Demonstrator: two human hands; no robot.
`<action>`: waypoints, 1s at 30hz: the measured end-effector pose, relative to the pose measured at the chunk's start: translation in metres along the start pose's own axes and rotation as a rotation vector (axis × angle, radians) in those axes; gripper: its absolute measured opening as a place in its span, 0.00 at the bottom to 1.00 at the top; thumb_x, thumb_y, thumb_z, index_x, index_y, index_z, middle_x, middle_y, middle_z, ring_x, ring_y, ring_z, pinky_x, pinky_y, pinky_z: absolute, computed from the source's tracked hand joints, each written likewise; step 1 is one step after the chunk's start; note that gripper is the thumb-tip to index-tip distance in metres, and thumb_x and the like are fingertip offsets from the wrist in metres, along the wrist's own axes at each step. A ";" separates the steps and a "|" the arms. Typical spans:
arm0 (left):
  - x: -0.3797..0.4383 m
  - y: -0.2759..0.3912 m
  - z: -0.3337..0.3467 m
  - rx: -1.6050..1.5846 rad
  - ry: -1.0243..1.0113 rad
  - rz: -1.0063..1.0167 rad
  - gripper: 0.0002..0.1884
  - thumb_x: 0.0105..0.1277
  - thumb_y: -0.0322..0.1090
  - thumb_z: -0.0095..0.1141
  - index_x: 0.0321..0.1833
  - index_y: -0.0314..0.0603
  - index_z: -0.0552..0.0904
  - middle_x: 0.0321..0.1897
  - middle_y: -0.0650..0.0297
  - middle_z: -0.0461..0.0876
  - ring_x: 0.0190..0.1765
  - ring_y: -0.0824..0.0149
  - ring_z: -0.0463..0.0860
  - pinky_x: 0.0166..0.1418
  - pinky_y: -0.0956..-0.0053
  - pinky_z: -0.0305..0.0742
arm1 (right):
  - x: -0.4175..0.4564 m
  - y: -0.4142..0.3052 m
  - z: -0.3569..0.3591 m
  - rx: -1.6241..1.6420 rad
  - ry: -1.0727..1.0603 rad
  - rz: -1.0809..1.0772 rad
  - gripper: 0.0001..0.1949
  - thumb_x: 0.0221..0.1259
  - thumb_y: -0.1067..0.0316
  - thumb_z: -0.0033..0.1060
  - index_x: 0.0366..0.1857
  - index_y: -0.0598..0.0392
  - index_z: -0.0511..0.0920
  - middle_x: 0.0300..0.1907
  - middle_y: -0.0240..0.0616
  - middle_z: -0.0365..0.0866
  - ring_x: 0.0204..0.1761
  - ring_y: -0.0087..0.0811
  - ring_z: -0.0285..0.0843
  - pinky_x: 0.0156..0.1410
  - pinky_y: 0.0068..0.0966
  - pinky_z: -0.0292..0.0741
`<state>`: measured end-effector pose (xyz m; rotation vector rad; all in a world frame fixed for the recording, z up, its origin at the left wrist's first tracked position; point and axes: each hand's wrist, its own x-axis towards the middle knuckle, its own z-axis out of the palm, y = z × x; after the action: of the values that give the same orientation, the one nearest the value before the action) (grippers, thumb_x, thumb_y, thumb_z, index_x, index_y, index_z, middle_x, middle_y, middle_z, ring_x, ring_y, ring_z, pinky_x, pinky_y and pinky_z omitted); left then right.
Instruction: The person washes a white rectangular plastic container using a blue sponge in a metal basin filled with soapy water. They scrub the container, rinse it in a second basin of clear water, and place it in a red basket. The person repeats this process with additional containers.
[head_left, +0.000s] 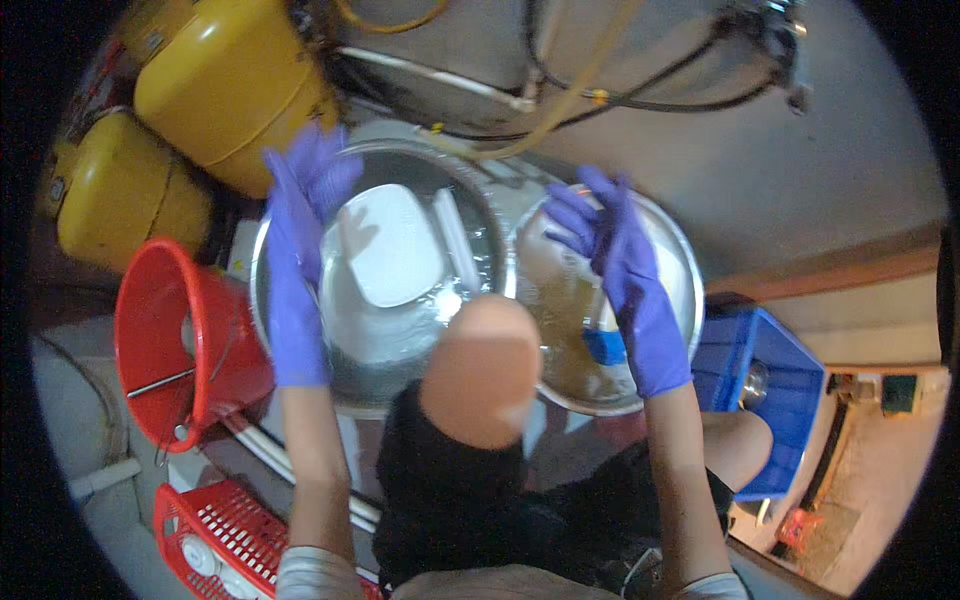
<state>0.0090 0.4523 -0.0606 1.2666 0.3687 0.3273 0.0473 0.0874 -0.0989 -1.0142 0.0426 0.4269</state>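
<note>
My left hand (306, 199), in a purple rubber glove and slightly blurred, is raised over the left rim of a round metal basin (504, 262) of water. It holds nothing and its fingers are apart. In that basin lie a white rounded-square dish (401, 251) and a narrow white piece (455, 240), perhaps a dish on edge. My right hand (611, 225), gloved alike, hovers above a second metal basin (699, 292) with nothing in its spread fingers. Cloudy brownish water (559, 315) fills this one. A blue object (606, 346) lies there, partly hidden by my right forearm.
A red bucket (232, 352) and a red perforated basket (240, 517) holding white items stand left. Yellow containers (232, 82) rise behind them. Hoses (555, 124) run behind the basins. A blue crate (787, 405) sits right. My bare knee (484, 367) juts between the basins.
</note>
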 end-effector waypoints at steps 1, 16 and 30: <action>-0.003 -0.035 -0.024 -0.069 0.059 -0.275 0.45 0.79 0.74 0.24 0.83 0.43 0.63 0.72 0.51 0.78 0.66 0.52 0.83 0.68 0.53 0.81 | 0.013 0.015 0.009 -0.179 -0.033 0.079 0.35 0.80 0.35 0.44 0.79 0.51 0.63 0.76 0.63 0.67 0.74 0.56 0.73 0.79 0.48 0.71; -0.018 -0.314 -0.133 -0.412 0.306 -0.679 0.40 0.80 0.70 0.36 0.76 0.40 0.72 0.69 0.55 0.79 0.63 0.56 0.82 0.67 0.59 0.78 | 0.115 0.232 0.068 -1.240 -0.036 0.499 0.45 0.72 0.26 0.47 0.76 0.59 0.68 0.66 0.64 0.79 0.68 0.59 0.77 0.72 0.47 0.72; -0.026 -0.330 -0.152 -0.462 0.321 -0.712 0.51 0.74 0.80 0.28 0.83 0.42 0.63 0.72 0.49 0.76 0.69 0.49 0.79 0.73 0.55 0.76 | 0.147 0.239 0.043 -0.963 0.053 0.982 0.53 0.64 0.13 0.32 0.73 0.56 0.74 0.70 0.61 0.75 0.74 0.57 0.72 0.79 0.44 0.65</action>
<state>-0.0697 0.4829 -0.4147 0.5693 0.9283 -0.0050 0.0879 0.2794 -0.3037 -1.9329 0.4261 1.3978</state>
